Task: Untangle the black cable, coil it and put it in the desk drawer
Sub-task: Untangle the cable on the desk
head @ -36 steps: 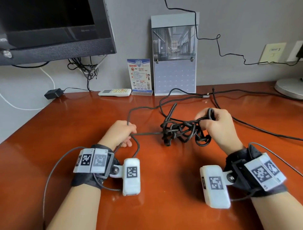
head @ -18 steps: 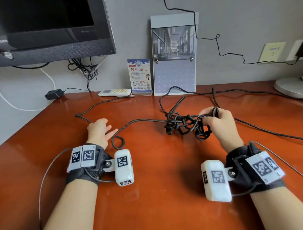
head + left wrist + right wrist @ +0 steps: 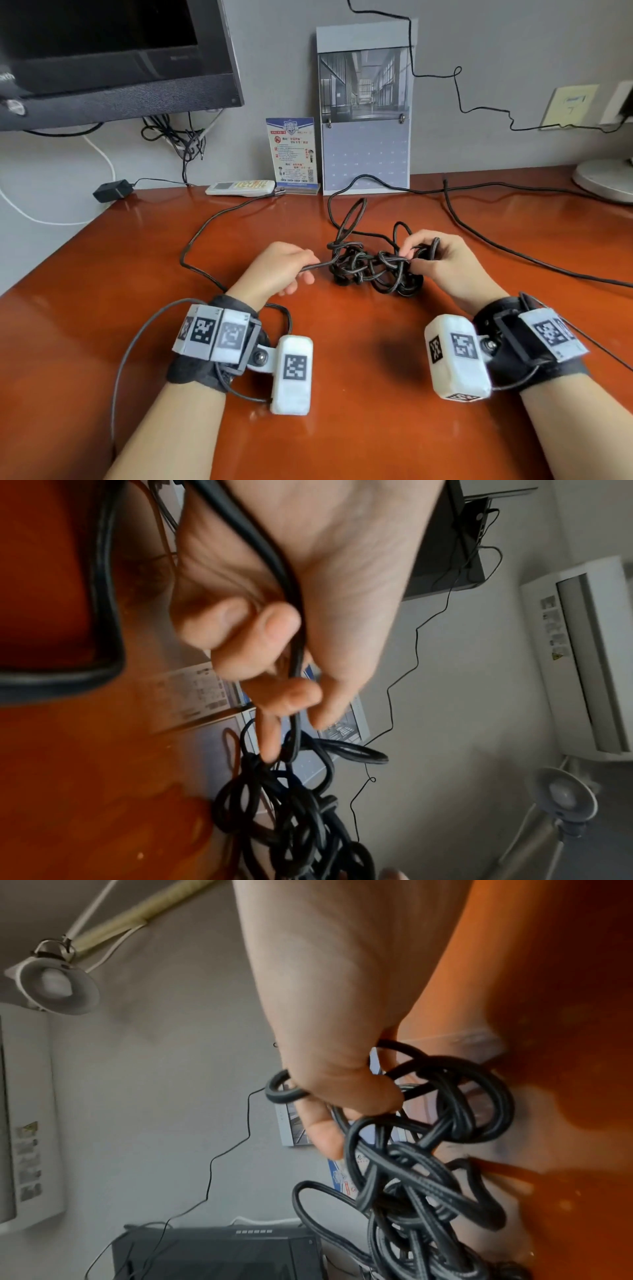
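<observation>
Step in hand looks like untangling, early on: coiling not begun, no drawer visible in any view. Wooden desk carries the black cable, bulk of it still a dense knot at desk centre, lying between the two hands, partly lifted off the surface. One free run trails left and back toward the remote control; another loops back toward the calendar at the wall.

Left hand sits just left of the knot, fingers curled round a single strand leaving the knot; left wrist view shows that strand running across the palm under bent fingers.

Right hand is at the knot's right side, thumb and fingers pinching a couple of loops; right wrist view shows loops threaded over the fingers.

Next move probably calls for pulling the left strand out through the knot while the right hand holds the mass and frees loops one at a time. Hard tugging could tighten it.
</observation>
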Tool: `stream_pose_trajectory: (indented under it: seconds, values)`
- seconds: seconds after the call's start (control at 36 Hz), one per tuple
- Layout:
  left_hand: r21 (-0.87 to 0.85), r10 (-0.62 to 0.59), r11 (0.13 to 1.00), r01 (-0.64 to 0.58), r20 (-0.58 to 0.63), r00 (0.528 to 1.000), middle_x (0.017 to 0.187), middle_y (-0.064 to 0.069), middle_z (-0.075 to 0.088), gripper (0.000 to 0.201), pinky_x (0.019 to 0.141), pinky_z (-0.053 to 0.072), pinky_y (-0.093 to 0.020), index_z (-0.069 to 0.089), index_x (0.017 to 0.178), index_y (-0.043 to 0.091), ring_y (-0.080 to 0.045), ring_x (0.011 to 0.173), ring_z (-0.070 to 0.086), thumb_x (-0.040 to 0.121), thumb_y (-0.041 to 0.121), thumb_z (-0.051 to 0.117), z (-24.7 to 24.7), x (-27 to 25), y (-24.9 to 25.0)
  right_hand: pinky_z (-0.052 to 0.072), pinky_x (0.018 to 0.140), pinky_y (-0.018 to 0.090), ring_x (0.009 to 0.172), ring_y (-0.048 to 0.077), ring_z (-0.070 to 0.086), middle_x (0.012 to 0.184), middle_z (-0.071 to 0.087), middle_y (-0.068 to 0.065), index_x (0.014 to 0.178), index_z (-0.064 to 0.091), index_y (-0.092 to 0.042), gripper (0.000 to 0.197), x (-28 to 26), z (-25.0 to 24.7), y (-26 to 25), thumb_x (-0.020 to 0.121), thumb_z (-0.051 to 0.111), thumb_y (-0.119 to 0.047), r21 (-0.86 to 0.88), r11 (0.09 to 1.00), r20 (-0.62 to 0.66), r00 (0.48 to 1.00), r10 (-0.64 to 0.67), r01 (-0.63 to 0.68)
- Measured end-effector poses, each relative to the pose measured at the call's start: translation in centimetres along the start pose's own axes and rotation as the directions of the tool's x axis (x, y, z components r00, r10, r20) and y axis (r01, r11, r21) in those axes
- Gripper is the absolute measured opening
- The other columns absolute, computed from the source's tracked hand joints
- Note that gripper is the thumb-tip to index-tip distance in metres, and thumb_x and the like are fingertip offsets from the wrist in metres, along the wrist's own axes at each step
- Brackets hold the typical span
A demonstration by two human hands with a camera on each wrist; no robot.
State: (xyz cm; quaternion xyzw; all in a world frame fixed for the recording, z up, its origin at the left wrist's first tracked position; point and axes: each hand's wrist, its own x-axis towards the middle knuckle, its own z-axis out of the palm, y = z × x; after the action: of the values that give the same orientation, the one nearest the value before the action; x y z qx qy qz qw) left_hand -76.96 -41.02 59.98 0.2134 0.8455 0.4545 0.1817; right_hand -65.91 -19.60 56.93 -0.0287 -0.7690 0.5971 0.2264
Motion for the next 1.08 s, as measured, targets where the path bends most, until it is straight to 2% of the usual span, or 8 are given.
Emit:
stream_pose_trajectory:
  seconds: [0.19, 0.39, 0.53, 0.61, 0.72, 0.89, 1.0, 1.08]
  values:
    - [-0.038, 0.040, 0.999, -0.037, 0.068, 0.997, 0.038, 0.011, 0.036, 0.026, 0.036, 0.020, -0.018, 0.065, 0.079, 0.011, -0.007, 0.034, 0.026, 0.095, 0.011, 0.044, 0.3, 0.2, -0.4, 0.040, 0.080, 0.013, 0.084, 0.007, 0.055, 0.074, 0.062, -0.010, 0.067, 0.069, -0.040, 0.064, 0.2, 0.4, 0.2, 0.067, 0.055, 0.023, -0.233, 0.941, 0.140, 0.966, -0.217, 0.246]
    - [-0.069, 0.033, 0.997, -0.045, -0.163, 0.986, 0.069, 0.002, 0.050, 0.014, 0.040, 0.028, -0.019, 0.054, 0.100, 0.020, -0.006, 0.044, 0.039, 0.095, 0.013, 0.043, 1.0, 1.3, -1.2, 0.040, 0.085, 0.016, 0.092, 0.006, 0.052, 0.071, 0.066, -0.007, 0.055, 0.062, -0.028, 0.043, -0.4, 3.0, -1.5, 0.059, 0.050, 0.014, -0.260, 0.859, 0.330, 0.876, -0.351, 0.442]
    - [-0.388, -0.169, 0.909, 0.152, -0.010, 0.986, 0.060, 0.005, 0.033, 0.021, 0.033, 0.013, -0.013, 0.053, 0.101, 0.024, -0.003, 0.029, 0.020, 0.097, 0.038, 0.038, 1.1, 2.1, -1.1, 0.037, 0.088, 0.011, 0.098, 0.004, 0.054, 0.083, 0.067, -0.007, 0.067, 0.067, -0.027, 0.043, -0.8, 3.5, -2.0, 0.067, 0.057, 0.015, -0.259, 0.859, 0.451, 0.842, -0.296, 0.440]
    - [-0.346, -0.184, 0.920, 0.184, 0.035, 0.982, 0.058, 0.008, 0.031, 0.032, 0.035, 0.015, -0.016, 0.053, 0.078, 0.026, -0.003, 0.033, 0.020, 0.091, 0.053, 0.044, 1.3, 2.3, -1.2, 0.038, 0.091, 0.013, 0.104, 0.006, 0.053, 0.099, 0.062, -0.013, 0.093, 0.068, -0.029, 0.040, -1.3, 3.9, -2.9, 0.072, 0.057, 0.004, -0.239, 0.902, 0.557, 0.812, -0.177, 0.360]
    - [-0.462, -0.202, 0.851, 0.249, 0.150, 0.968, 0.042, 0.008, 0.028, 0.030, 0.032, 0.013, -0.013, 0.037, 0.061, 0.017, -0.004, 0.027, 0.018, 0.090, 0.025, 0.040, 0.8, 2.5, -1.4, 0.032, 0.099, 0.015, 0.114, 0.006, 0.046, 0.107, 0.056, -0.017, 0.114, 0.056, -0.037, 0.059, -1.7, 3.5, -4.2, 0.066, 0.047, -0.004, -0.257, 0.929, 0.534, 0.840, -0.093, 0.266]
    - [-0.579, -0.103, 0.787, 0.213, 0.216, 0.971, 0.038, 0.010, 0.029, 0.022, 0.031, 0.013, -0.011, 0.046, 0.079, 0.017, -0.002, 0.026, 0.018, 0.093, 0.012, 0.030, 0.9, 2.7, -2.0, 0.041, 0.069, 0.020, 0.078, 0.005, 0.050, 0.084, 0.056, -0.009, 0.090, 0.063, -0.021, 0.043, 1.1, 0.6, -3.0, 0.078, 0.039, 0.012, 0.035, 0.999, -0.149, 0.988, -0.031, 0.037]
    - [-0.667, 0.015, 0.719, 0.196, 0.296, 0.955, 0.045, 0.008, 0.032, 0.024, 0.030, 0.018, -0.014, 0.058, 0.074, 0.014, -0.002, 0.028, 0.023, 0.087, 0.011, 0.038, 1.1, 2.8, -2.6, 0.037, 0.056, 0.020, 0.069, 0.012, 0.050, 0.078, 0.065, -0.006, 0.089, 0.065, -0.017, 0.032, 1.7, 0.8, -0.3, 0.090, 0.041, 0.004, -0.047, 0.934, -0.033, 0.935, 0.352, -0.354]
    - [-0.681, 0.078, 0.715, 0.160, 0.305, 0.949, 0.052, 0.006, 0.033, 0.034, 0.032, 0.023, -0.016, 0.065, 0.059, 0.017, -0.003, 0.032, 0.025, 0.083, 0.011, 0.042, 1.5, 2.8, -2.8, 0.036, 0.055, 0.019, 0.065, 0.010, 0.049, 0.074, 0.068, 0.000, 0.089, 0.069, -0.011, 0.021, 1.7, 1.9, -0.3, 0.094, 0.049, -0.009, -0.166, 0.914, 0.077, 0.919, 0.386, -0.370]
